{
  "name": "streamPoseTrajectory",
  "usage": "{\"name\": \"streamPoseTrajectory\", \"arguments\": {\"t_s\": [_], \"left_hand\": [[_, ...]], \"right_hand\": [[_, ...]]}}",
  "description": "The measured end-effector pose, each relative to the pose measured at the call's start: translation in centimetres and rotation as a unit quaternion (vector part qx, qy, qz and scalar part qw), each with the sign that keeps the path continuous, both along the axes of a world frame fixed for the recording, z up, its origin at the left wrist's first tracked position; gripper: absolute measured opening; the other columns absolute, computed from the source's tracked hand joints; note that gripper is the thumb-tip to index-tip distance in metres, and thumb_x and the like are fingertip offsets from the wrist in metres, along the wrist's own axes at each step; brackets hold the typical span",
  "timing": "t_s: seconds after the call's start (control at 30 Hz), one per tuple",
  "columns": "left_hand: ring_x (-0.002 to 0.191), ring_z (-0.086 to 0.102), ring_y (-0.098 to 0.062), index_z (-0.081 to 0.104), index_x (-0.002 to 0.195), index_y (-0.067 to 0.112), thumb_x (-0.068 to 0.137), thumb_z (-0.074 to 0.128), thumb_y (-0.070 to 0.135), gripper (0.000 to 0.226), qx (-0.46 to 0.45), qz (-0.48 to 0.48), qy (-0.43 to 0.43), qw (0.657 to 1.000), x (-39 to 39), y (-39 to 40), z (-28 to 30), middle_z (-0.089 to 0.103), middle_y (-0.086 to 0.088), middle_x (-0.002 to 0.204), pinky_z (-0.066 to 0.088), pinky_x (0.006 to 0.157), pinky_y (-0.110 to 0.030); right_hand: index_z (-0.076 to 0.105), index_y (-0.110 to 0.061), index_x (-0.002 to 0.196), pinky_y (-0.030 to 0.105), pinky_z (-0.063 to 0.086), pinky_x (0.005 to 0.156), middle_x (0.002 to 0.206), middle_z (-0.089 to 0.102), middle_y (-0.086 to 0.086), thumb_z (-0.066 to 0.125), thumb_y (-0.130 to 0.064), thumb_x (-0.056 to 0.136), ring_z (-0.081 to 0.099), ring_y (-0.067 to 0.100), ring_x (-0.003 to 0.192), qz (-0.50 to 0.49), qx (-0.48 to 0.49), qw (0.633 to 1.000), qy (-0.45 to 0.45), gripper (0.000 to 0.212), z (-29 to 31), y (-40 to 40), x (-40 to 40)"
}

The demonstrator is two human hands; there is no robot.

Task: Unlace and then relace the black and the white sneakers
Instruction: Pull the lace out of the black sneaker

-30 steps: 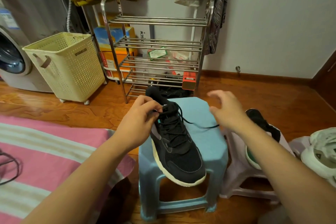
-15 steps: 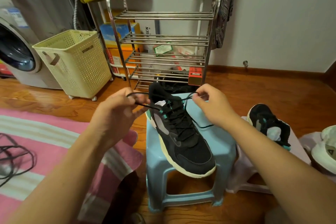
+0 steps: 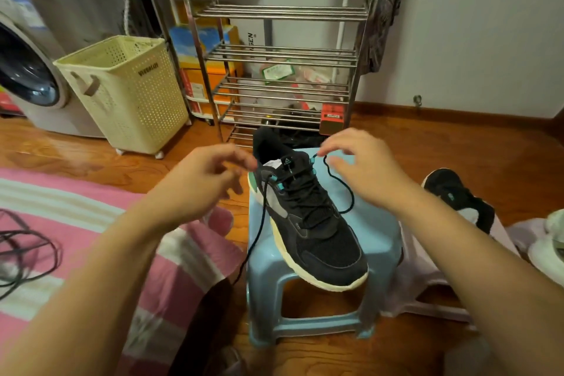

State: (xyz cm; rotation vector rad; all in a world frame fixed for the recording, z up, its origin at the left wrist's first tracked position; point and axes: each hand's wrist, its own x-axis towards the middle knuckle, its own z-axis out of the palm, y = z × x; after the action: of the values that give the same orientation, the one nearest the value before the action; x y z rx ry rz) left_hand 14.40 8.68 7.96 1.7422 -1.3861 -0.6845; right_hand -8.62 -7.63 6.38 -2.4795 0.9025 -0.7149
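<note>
the left hand (image 3: 198,183) hovers just left of the black sneaker (image 3: 308,217), its fingers loosely curled and blurred; whether they pinch the lace cannot be told. the left end of the black lace (image 3: 254,241) runs from the top eyelet down past the stool's edge towards the floor. the right hand (image 3: 363,168) is over the shoe's right side, thumb and forefinger pinching the other lace end near the top eyelet; from there that end loops down onto the stool seat beside the shoe.

the black sneaker lies on the light blue plastic stool (image 3: 378,235), toe towards the person, heel towards the rack, with a cream sole, grey side panel and teal eyelet loops. its tongue bears a small triangular logo; the lettering under it is too small to read.

to the right a second black sneaker (image 3: 457,195) rests on a pale lilac stool (image 3: 418,268), and a white sneaker (image 3: 549,241) shows at the frame's right edge.

behind the blue stool stands a steel shoe rack (image 3: 280,55), with a box behind it whose writing ends in "gen". the cream laundry basket (image 3: 128,91) to the left carries a label, blurred, that looks like "visualize". a washing machine (image 3: 27,76) is beyond it. a pink striped cloth (image 3: 91,223) with a black cable (image 3: 27,250) lies at lower left.
</note>
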Motion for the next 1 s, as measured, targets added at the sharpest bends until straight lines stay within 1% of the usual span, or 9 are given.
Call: {"name": "streamPoseTrajectory", "arguments": {"t_s": [0.1, 0.2, 0.33, 0.47, 0.63, 0.7, 0.77, 0.87, 1.0], "left_hand": [[0.108, 0.061, -0.004, 0.061, 0.136, 0.028, 0.103, 0.05, 0.004, 0.042, -0.041, 0.002, -0.137, 0.99, -1.0, -3.2, -2.8, 0.059, 0.012, 0.13, 0.05, 0.092, -0.024], [0.119, 0.053, -0.007, 0.06, 0.135, 0.023, 0.105, 0.046, 0.007, 0.037, -0.028, -0.025, -0.141, 0.989, -1.3, -4.1, -5.1, 0.058, 0.007, 0.127, 0.045, 0.106, -0.031], [0.108, 0.054, -0.002, 0.059, 0.127, 0.027, 0.107, 0.044, 0.018, 0.026, -0.051, -0.048, -0.144, 0.987, -0.7, -3.7, -5.5, 0.058, 0.007, 0.115, 0.045, 0.093, -0.025], [0.1, 0.055, -0.011, 0.056, 0.129, 0.023, 0.108, 0.041, 0.028, 0.026, -0.04, -0.026, -0.189, 0.981, -0.6, -3.9, -6.2, 0.055, 0.003, 0.109, 0.048, 0.09, -0.037], [0.097, 0.054, -0.014, 0.056, 0.126, 0.022, 0.108, 0.041, 0.029, 0.024, -0.035, -0.004, -0.2, 0.979, -1.2, -4.0, -6.2, 0.054, 0.003, 0.107, 0.047, 0.086, -0.036], [0.092, 0.054, -0.012, 0.055, 0.115, 0.024, 0.108, 0.042, 0.028, 0.016, -0.042, 0.001, -0.186, 0.982, -1.3, -3.9, -6.3, 0.055, 0.004, 0.102, 0.047, 0.081, -0.036], [0.085, 0.053, -0.01, 0.051, 0.102, 0.027, 0.107, 0.044, 0.027, 0.009, -0.045, 0.001, -0.173, 0.984, -1.2, -3.8, -6.3, 0.054, 0.006, 0.093, 0.044, 0.074, -0.034], [0.082, 0.052, -0.009, 0.05, 0.096, 0.029, 0.107, 0.045, 0.027, 0.013, -0.045, -0.005, -0.169, 0.985, -0.7, -3.7, -6.3, 0.053, 0.006, 0.09, 0.043, 0.071, -0.033], [0.084, 0.052, -0.008, 0.047, 0.091, 0.037, 0.107, 0.046, 0.028, 0.018, -0.035, -0.012, -0.172, 0.984, -0.5, -3.8, -6.2, 0.053, 0.008, 0.091, 0.044, 0.073, -0.034]], "right_hand": [[0.072, -0.026, 0.106, 0.024, 0.033, 0.094, 0.111, 0.049, -0.01, 0.077, -0.03, 0.086, 0.042, 0.011, 0.11, 0.057, -0.036, 0.997, 0.031, 0.02, -1.6, 1.9, 2.3], [0.068, -0.022, 0.097, 0.031, 0.039, 0.089, 0.106, 0.049, -0.007, 0.078, -0.034, 0.085, 0.039, 0.015, 0.106, 0.042, -0.099, 0.994, 0.017, 0.02, -2.1, 2.3, 3.2], [0.068, -0.024, 0.1, 0.038, 0.045, 0.087, 0.099, 0.056, -0.009, 0.067, -0.035, 0.093, 0.041, 0.016, 0.1, 0.092, -0.167, 0.98, 0.049, 0.013, -2.1, 2.9, 3.9], [0.072, -0.029, 0.103, 0.037, 0.041, 0.085, 0.093, 0.061, -0.014, 0.053, -0.042, 0.101, 0.04, 0.011, 0.091, 0.086, -0.103, 0.989, 0.059, 0.023, -1.7, 3.0, 3.7], [0.075, -0.03, 0.1, 0.034, 0.041, 0.082, 0.081, 0.051, -0.015, 0.065, -0.034, 0.096, 0.044, 0.012, 0.088, 0.103, -0.045, 0.989, 0.093, 0.012, -1.2, 1.7, 2.8], [0.073, -0.031, 0.096, 0.033, 0.042, 0.08, 0.08, 0.054, -0.011, 0.066, -0.038, 0.094, 0.047, 0.01, 0.086, 0.107, -0.003, 0.991, 0.08, 0.009, -0.9, 2.1, 2.6], [0.07, -0.033, 0.095, 0.034, 0.042, 0.08, 0.08, 0.055, -0.011, 0.066, -0.044, 0.092, 0.047, 0.009, 0.085, 0.111, -0.021, 0.989, 0.098, 0.012, -0.5, 2.3, 2.4], [0.07, -0.034, 0.094, 0.032, 0.045, 0.074, 0.078, 0.06, -0.013, 0.053, -0.055, 0.094, 0.052, 0.008, 0.081, 0.044, -0.059, 0.991, 0.11, 0.027, 0.5, 1.1, 0.0], [0.064, -0.02, 0.073, 0.03, 0.044, 0.059, 0.065, 0.064, -0.001, 0.038, -0.057, 0.101, 0.058, 0.013, 0.06, -0.112, 0.005, 0.978, 0.174, 0.053, 1.2, -1.9, -5.4]]}}
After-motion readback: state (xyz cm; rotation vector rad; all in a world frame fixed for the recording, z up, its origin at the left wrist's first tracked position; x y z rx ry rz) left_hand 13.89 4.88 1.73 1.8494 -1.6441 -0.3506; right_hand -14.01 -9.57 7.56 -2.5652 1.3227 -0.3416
